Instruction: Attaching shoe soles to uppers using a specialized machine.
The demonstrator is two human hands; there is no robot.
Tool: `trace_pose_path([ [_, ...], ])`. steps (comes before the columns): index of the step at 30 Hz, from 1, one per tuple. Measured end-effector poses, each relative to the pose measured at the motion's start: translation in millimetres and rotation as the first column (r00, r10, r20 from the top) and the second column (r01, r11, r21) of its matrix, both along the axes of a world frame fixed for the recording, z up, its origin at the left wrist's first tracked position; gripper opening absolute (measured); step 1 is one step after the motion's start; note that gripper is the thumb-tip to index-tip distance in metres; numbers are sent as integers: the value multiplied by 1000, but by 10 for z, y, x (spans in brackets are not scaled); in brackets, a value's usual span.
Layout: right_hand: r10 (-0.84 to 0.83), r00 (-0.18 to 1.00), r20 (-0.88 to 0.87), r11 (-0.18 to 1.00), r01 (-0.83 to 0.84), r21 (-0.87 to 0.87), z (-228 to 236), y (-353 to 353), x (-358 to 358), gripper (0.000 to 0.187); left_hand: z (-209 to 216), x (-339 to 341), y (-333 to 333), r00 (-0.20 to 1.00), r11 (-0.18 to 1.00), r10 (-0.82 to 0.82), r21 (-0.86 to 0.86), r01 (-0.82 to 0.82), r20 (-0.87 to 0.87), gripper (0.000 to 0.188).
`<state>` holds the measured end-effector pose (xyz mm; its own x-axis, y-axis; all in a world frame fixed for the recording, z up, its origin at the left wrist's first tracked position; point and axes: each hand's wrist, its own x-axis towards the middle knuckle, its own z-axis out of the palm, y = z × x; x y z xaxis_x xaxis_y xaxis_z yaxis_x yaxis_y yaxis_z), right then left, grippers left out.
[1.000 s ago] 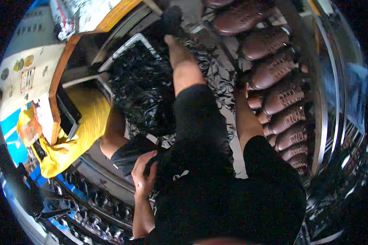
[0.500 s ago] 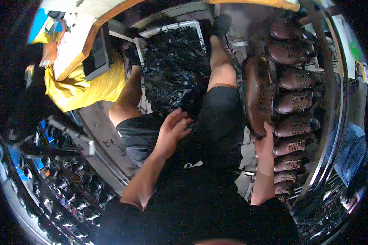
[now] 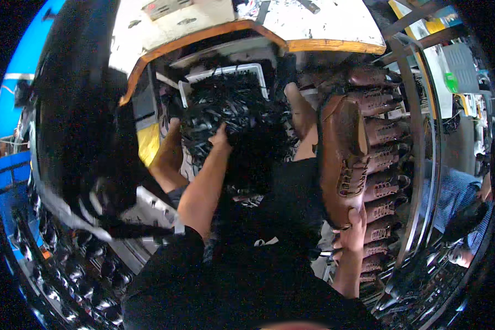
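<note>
My right hand (image 3: 353, 226) is closed on the toe end of a brown lace-up shoe (image 3: 335, 159), which it holds up with the toe toward me and the heel away. Between my knees, a deep heap of thin black strips (image 3: 242, 104) fills a white crate (image 3: 258, 69). They look like laces, but their kind is not certain. My left hand (image 3: 220, 136) reaches onto this heap, a finger stretched forward and the thumb apart. Its other fingers are lost against the dark strips, and nothing held shows.
Brown lace-up shoes (image 3: 382, 159) line a rack to my right, beside a metal rail (image 3: 428, 181). A wood-edged white worktop (image 3: 335, 27) spans the far side. Shiny dark items (image 3: 82, 269) fill a rack at lower left. Another person's blue checked clothing (image 3: 451, 198) shows at far right.
My left hand has moved forward from my lap onto the black strips. The right hand has raised the brown shoe closer to me. The view has shifted, showing more of the worktop.
</note>
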<state>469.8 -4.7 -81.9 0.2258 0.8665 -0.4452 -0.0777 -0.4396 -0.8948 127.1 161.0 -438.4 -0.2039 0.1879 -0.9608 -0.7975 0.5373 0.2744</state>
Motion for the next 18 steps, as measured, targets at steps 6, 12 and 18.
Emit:
trace_pose_path([
  [6, 326, 945, -39, 945, -326, 11, -122, 112, -226, 74, -1355, -2581, 384, 877, 774, -266, 454, 441, -399, 90],
  [12, 359, 915, -184, 933, -358, 40, -109, 148, -287, 81, -815, -3696, 486, 662, 360, -494, 561, 746, -563, 75],
  [18, 149, 988, 34, 983, -145, -115, -95, 440, -414, 81, 826, -1631, 310, 883, 781, -468, 490, 388, 45, 84],
])
